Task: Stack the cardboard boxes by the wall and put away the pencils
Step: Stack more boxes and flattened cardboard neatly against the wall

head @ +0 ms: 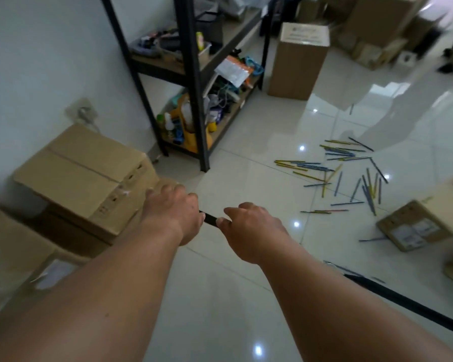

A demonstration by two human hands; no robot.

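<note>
Left hand (173, 215) and right hand (251, 231) both grip a black strap (210, 219) beside the cardboard box (89, 173). Pencils (351, 173) lie scattered right of it.

The left hand (173, 215) and the right hand (251, 231) both hold a black strap (210, 219) above the shiny floor (220, 296). Brown boxes (89, 176) sit by the wall (37, 61). Many pencils (351, 173) lie scattered on the floor, near a shelf (191, 74).
</note>
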